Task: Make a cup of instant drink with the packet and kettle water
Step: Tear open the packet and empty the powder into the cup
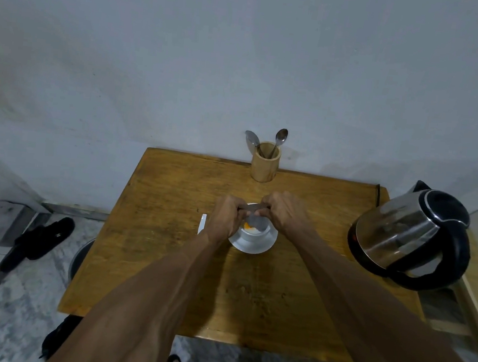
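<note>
We see both hands pinching packet (254, 211) ends: left hand (226, 217), right hand (282, 214). Packet long axis runs left-right, directly over cup (256, 233) on saucer (251, 247), mid-counter (168, 232). Kettle (410, 238) nearer right hand.

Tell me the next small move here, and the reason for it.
Probably tip the small grey packet further: both the left hand and right hand hold it over the white cup, and orange powder is only starting to gather inside.
</note>
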